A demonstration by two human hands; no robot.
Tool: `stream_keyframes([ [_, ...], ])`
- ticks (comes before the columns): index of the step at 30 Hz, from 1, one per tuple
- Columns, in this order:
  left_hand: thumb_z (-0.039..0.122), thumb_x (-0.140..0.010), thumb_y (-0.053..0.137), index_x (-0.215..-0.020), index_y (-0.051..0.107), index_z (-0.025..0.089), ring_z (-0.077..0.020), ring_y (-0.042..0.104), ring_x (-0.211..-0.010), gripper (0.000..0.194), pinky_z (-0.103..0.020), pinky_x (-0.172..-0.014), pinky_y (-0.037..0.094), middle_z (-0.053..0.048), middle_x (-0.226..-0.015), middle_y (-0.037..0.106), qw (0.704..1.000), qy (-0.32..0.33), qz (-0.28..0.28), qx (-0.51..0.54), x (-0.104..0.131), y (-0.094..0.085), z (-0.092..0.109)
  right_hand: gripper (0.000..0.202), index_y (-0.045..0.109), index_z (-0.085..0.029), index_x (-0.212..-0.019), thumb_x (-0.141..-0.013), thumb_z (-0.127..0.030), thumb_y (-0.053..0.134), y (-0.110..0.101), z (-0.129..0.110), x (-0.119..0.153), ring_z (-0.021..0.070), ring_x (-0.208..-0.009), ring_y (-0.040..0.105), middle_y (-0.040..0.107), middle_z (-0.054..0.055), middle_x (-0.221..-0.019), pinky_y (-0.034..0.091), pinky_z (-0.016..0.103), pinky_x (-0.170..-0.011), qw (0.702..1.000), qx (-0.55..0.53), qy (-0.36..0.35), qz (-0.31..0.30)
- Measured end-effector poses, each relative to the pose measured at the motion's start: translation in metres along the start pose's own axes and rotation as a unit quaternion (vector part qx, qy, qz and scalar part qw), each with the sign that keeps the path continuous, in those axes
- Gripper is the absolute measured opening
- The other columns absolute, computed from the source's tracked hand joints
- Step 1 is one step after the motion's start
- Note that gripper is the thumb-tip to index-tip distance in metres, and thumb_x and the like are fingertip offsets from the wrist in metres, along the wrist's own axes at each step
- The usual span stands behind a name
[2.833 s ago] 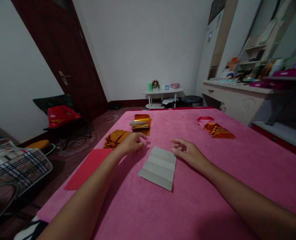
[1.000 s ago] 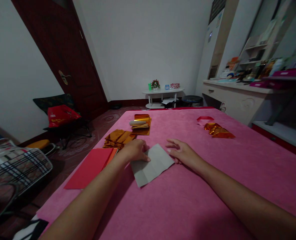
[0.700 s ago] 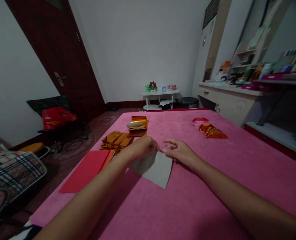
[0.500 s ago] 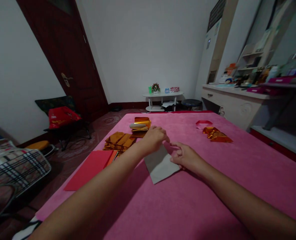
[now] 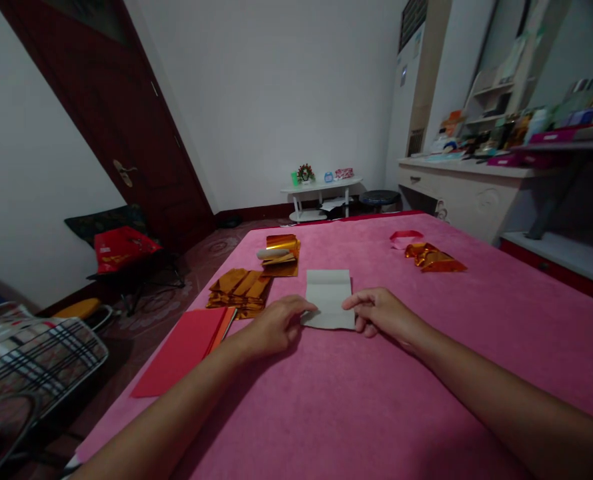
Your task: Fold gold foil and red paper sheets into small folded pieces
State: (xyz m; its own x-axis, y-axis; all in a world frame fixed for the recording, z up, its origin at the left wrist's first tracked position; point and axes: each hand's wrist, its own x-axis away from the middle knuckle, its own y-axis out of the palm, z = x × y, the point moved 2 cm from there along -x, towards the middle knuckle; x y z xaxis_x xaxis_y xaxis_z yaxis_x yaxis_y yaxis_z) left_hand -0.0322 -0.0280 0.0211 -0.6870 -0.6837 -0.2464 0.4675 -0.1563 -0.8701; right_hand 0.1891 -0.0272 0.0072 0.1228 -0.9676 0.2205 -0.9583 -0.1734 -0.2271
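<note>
A pale grey sheet of paper (image 5: 329,300) lies on the pink cloth, with a crease running across near its far edge. My left hand (image 5: 279,323) holds its near left edge, thumb and fingers closed there. At the right edge, my right hand (image 5: 381,312) pinches the paper between thumb and forefinger, its other fingers curled beneath. Left of the paper sit a stack of folded gold foil paper (image 5: 240,291) and a few red sheets (image 5: 181,350) with orange ones at their side.
Behind the stack stands more gold foil (image 5: 282,243) with a greyish oval piece on it. A red ribbon loop (image 5: 405,235) and crumpled gold foil (image 5: 433,259) lie at the far right of the pink-covered surface (image 5: 376,413). A dresser (image 5: 461,193) stands beyond the right edge.
The grey paper has turned from a slant to lie squarely before me, its far crease now showing. My left hand has come back from the far corner to the near left edge.
</note>
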Motion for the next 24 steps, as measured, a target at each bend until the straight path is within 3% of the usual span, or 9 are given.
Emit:
stream_keyframes([
  [4,0.003,-0.072,0.049,-0.108,0.061,0.018,-0.0162,0.055,-0.094,0.041,-0.029,-0.086,0.044,-0.006,-0.101,0.062,1.0,-0.018,0.016,0.013,-0.008,0.003,-0.006,0.03,0.066,-0.012,-0.09,-0.066,-0.005,0.048,-0.007,0.005,-0.007,0.0078,-0.044,0.049,0.055,-0.002,-0.052,0.035,0.016,-0.04,0.991,0.083,-0.1,-0.007],
  [7,0.006,-0.074,0.053,-0.1,0.065,0.018,-0.016,0.056,-0.091,0.031,-0.029,-0.085,0.044,-0.005,-0.096,0.064,0.999,-0.023,0.013,0.032,-0.011,0.003,-0.008,0.033,0.071,-0.017,-0.088,-0.061,-0.006,0.056,-0.01,0.011,-0.013,0.0099,-0.057,0.053,0.061,0.0,-0.069,0.041,0.019,-0.051,0.965,0.161,-0.206,0.01],
  [10,0.009,-0.077,0.054,-0.094,0.067,0.018,-0.0147,0.058,-0.089,0.023,-0.027,-0.084,0.044,-0.005,-0.093,0.066,0.998,-0.021,0.009,0.057,-0.013,0.003,-0.006,0.025,0.073,-0.022,-0.086,-0.065,-0.014,0.062,-0.012,0.013,-0.015,0.0139,-0.069,0.057,0.065,0.002,-0.081,0.044,0.024,-0.063,0.938,0.229,-0.26,0.026],
  [13,0.013,-0.079,0.054,-0.09,0.068,0.017,-0.0137,0.058,-0.087,0.018,-0.024,-0.082,0.044,-0.004,-0.09,0.066,0.998,-0.015,0.009,0.067,-0.014,0.003,-0.004,0.02,0.074,-0.023,-0.085,-0.074,-0.022,0.057,-0.013,0.011,-0.015,0.0157,-0.073,0.058,0.066,0.002,-0.082,0.044,0.026,-0.067,0.93,0.25,-0.27,0.015],
  [16,0.02,-0.079,0.056,-0.086,0.069,0.017,-0.014,0.058,-0.084,0.014,-0.023,-0.079,0.043,-0.003,-0.087,0.066,0.997,-0.034,0.014,0.075,-0.018,0.005,-0.006,0.022,0.072,-0.019,-0.073,-0.078,-0.028,0.052,-0.015,0.009,-0.016,0.0142,-0.064,0.054,0.063,0.001,-0.07,0.04,0.023,-0.059,0.931,0.259,-0.255,0.018],
  [21,0.038,-0.079,0.055,-0.075,0.068,0.013,-0.0112,0.051,-0.06,0.029,-0.021,-0.056,0.037,-0.001,-0.066,0.06,0.98,-0.154,0.053,0.113,-0.03,0.015,-0.026,0.033,0.059,-0.016,-0.053,-0.078,-0.035,0.05,-0.016,0.012,-0.023,0.01,-0.05,0.044,0.046,-0.003,-0.05,0.029,0.021,-0.048,0.939,0.268,-0.21,0.047],
  [24,0.046,-0.077,0.055,-0.064,0.064,0.012,-0.0087,0.042,-0.051,0.038,-0.021,-0.048,0.028,0.002,-0.055,0.051,0.968,-0.212,0.08,0.108,-0.036,0.018,-0.035,0.03,0.058,-0.016,-0.052,-0.075,-0.034,0.052,-0.016,0.011,-0.028,0.0102,-0.05,0.045,0.047,-0.003,-0.049,0.028,0.021,-0.047,0.937,0.28,-0.193,0.08],
])
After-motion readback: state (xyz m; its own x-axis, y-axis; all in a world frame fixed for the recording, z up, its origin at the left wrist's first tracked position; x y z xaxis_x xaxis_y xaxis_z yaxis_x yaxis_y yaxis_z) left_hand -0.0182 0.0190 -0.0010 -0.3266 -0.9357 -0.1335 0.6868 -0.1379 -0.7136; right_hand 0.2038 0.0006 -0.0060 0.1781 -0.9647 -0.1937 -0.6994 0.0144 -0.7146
